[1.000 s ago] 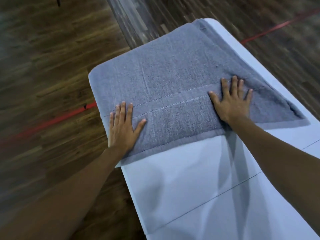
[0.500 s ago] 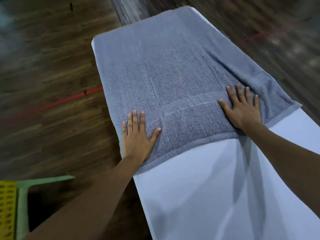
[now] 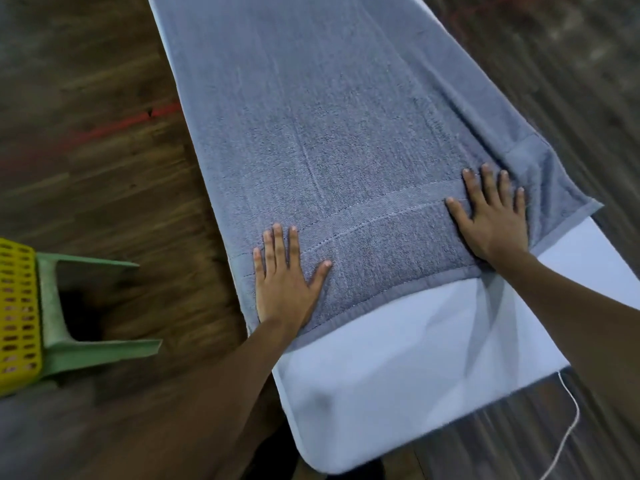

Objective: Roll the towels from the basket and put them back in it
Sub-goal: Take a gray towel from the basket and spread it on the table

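Left hand (image 3: 282, 282): flat, palm down, fingers straight and slightly spread, pressed on the towel's near left corner; nothing grasped.
Right hand (image 3: 495, 216): likewise flat and released, fingers straight, pressed on the towel by its right side, beside a long fold.
Towel (image 3: 346, 133): grey-blue, spread lengthwise over the counter; hemmed near edge lay just behind both wrists, right corner reaching the counter's right edge.
Counter (image 3: 398, 375): white, narrow; a bare strip showed between hem and near end.
Cord (image 3: 568, 427): thin, white, hung at the near right corner.
Basket (image 3: 17, 313): yellow, perforated, far left, well apart from the counter; green plastic stool (image 3: 86, 341) just beside it; contents not visible.
Floor (image 3: 86, 133): dark wood planks.
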`<state>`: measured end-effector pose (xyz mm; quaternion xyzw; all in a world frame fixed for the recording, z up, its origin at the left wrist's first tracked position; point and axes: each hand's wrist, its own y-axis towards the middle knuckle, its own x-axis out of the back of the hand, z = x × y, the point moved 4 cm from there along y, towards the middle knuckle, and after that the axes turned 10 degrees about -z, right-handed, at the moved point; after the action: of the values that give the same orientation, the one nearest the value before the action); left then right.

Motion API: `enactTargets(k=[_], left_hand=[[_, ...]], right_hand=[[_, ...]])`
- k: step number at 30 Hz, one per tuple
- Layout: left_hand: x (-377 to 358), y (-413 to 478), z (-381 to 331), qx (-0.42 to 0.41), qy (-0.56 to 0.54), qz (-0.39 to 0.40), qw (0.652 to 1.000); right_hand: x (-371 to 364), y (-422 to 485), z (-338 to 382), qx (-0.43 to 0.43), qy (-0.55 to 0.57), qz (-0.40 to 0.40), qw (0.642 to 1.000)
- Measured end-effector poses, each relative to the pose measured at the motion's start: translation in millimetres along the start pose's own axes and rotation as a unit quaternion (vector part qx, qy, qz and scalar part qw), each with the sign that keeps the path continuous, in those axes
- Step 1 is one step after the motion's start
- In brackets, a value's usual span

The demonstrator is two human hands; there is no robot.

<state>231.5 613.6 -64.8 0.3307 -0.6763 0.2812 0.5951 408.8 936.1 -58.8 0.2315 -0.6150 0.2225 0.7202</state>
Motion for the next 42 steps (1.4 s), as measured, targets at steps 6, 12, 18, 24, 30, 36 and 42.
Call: enactTargets(k=[6, 12, 18, 24, 30, 36, 42], left_hand=[[-5, -79, -41, 0.014, 0.006, 0.013, 1.000], [-6, -138, -70, 0.015, 0.011, 0.027, 0.999], [2, -143, -73, 0.023, -0.025, 0.034, 0.999], [53, -124, -96, 0.012, -0.132, 0.011, 0.991], [104, -100, -182, -0.081, -0.182, 0.062, 0.978], [132, -79, -301, -0.195, -0.209, 0.078, 0.955], [120, -61, -441, -0.265, -0.222, 0.113, 0.932]], right_hand=[[14, -61, -50, 0.007, 0.004, 0.016, 1.000], [24, -113, -88, 0.010, 0.005, 0.024, 1.000], [27, -117, -99, 0.007, 0.014, 0.090, 0.996], [79, -128, -73, -0.089, 0.214, 0.033, 0.972], [132, -177, -77, -0.221, 0.339, 0.020, 0.914], [184, -197, -143, -0.320, 0.412, -0.068, 0.850], [213, -182, -245, -0.364, 0.440, -0.124, 0.812]])
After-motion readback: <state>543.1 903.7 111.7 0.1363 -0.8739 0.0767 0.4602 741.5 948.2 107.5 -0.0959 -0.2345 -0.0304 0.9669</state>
